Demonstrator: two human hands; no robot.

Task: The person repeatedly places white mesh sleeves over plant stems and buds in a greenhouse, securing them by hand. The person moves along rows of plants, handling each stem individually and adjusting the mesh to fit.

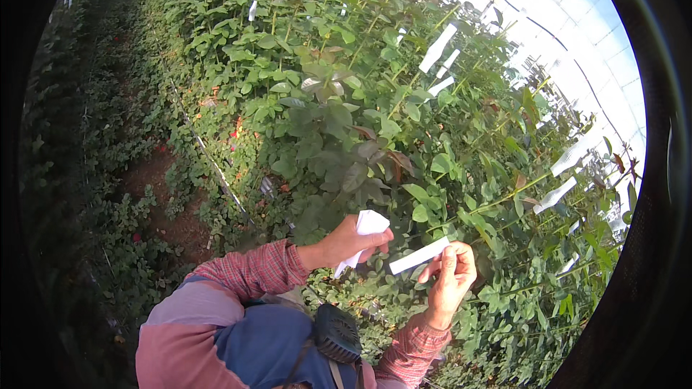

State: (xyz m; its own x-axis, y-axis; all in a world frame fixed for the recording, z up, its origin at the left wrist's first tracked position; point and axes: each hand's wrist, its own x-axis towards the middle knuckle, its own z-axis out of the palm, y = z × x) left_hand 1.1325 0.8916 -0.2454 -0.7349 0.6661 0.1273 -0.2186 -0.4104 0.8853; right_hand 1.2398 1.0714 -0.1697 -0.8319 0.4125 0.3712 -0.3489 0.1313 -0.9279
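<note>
My left hand point(339, 244) grips a folded bundle of white sleeves point(372, 222), its thumb across the front and a loose end hanging below the fingers. A single flat white sleeve point(417, 257) is pinched at one end between the thumb and fingers of my right hand point(453, 280). Its free end points toward my left hand, with a small gap between them. Both hands are in front of leafy rose plants point(351, 173). White sleeves like these cover the tops of several stems, including one sleeve point(439, 47) beyond my hands and another point(556, 194) to the right.
A dark ribbed round device point(338, 333) hangs at my waist on straps. A pale line or pipe point(216, 170) runs along the bed's left edge, beside a soil path point(157, 189) partly covered by foliage. Bright greenhouse sheeting point(584, 27) rises at the upper right.
</note>
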